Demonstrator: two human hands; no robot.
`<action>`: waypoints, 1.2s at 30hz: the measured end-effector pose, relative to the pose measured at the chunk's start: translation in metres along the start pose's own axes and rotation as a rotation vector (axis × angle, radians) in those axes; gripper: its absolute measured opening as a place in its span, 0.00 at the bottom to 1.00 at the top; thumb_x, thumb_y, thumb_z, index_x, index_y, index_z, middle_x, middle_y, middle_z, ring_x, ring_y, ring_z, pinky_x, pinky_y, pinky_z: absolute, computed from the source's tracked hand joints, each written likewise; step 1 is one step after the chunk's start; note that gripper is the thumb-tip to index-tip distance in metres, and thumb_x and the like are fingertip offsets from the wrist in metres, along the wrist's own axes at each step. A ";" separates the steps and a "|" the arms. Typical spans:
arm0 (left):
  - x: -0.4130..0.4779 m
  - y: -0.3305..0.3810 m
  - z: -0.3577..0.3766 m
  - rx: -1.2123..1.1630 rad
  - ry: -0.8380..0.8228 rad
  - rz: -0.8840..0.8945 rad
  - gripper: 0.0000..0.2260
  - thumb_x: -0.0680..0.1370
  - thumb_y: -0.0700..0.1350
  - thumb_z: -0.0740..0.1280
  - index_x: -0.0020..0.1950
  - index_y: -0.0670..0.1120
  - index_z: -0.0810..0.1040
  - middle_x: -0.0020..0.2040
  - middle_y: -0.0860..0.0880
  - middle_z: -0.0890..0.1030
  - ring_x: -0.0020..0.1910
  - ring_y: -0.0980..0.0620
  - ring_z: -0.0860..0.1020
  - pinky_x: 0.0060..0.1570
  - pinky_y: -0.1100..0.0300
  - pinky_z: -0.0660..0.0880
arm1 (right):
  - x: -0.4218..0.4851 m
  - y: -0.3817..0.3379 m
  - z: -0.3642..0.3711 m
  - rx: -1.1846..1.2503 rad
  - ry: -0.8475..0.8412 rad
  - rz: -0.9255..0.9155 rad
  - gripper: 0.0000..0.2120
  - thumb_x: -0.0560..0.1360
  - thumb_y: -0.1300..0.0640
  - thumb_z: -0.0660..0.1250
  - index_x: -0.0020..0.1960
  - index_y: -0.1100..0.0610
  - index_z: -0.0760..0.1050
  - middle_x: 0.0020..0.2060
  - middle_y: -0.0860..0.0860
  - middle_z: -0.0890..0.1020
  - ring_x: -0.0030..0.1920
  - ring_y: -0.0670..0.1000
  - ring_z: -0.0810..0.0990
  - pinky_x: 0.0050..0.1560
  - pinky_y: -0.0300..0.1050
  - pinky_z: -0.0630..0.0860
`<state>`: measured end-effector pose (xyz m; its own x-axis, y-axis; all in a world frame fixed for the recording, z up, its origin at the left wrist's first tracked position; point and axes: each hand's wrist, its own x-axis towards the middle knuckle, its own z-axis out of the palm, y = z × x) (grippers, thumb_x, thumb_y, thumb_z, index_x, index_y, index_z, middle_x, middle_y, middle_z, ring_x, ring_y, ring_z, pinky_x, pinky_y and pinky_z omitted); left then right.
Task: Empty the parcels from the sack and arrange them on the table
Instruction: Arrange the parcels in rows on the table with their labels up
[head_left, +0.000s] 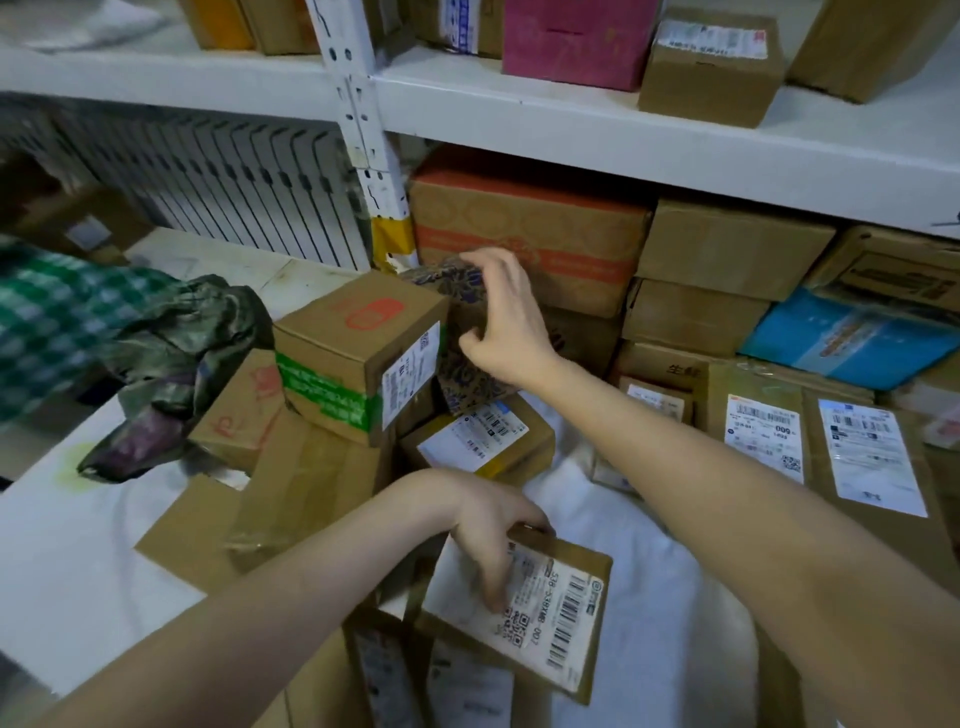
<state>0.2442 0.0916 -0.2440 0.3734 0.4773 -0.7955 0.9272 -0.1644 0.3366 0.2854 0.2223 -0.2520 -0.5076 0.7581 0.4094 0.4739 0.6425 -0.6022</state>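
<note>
My left hand (485, 535) grips a small brown parcel (566, 623) with a white barcode label, low in the middle. My right hand (501, 317) reaches forward with its fingers around a blue-and-brown patterned parcel (467, 384) that stands on edge. Beside it sits a cardboard box with green tape (358, 353), stacked on other brown boxes (306, 478). A labelled flat box (483, 441) lies under the patterned parcel. The white cloth-covered table (649, 597) carries the pile. A crumpled dark sack (176, 358) lies to the left.
White metal shelves (571, 124) hold many cartons behind the pile, among them an orange-printed box (530, 239) and a pink box (576, 41). Labelled flat parcels (821, 447) lean at the right. A green checked cloth (57, 317) and a radiator (218, 176) are at the left.
</note>
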 end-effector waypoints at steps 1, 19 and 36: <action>0.000 -0.002 0.002 -0.010 0.026 -0.004 0.42 0.69 0.46 0.76 0.77 0.50 0.57 0.75 0.51 0.62 0.73 0.50 0.62 0.71 0.54 0.64 | 0.006 -0.013 -0.002 -0.065 -0.075 -0.139 0.39 0.66 0.66 0.70 0.74 0.56 0.60 0.71 0.55 0.63 0.73 0.55 0.61 0.72 0.53 0.62; -0.011 0.009 0.044 0.253 0.185 -0.140 0.65 0.60 0.57 0.80 0.75 0.55 0.30 0.76 0.42 0.51 0.75 0.39 0.48 0.70 0.31 0.39 | 0.032 -0.075 -0.050 -0.089 -0.480 -0.192 0.52 0.57 0.50 0.82 0.73 0.57 0.57 0.66 0.54 0.64 0.66 0.52 0.65 0.67 0.47 0.66; 0.011 0.014 0.005 -0.558 0.500 -0.426 0.60 0.50 0.62 0.77 0.77 0.48 0.53 0.73 0.47 0.64 0.70 0.46 0.65 0.68 0.53 0.66 | -0.154 0.084 -0.220 0.250 -0.433 0.758 0.50 0.54 0.33 0.76 0.71 0.50 0.66 0.58 0.48 0.81 0.56 0.50 0.81 0.58 0.50 0.76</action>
<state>0.2615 0.0903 -0.2504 -0.1818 0.7476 -0.6388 0.7858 0.5010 0.3627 0.5618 0.1840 -0.2145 -0.3737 0.8270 -0.4201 0.6464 -0.0927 -0.7573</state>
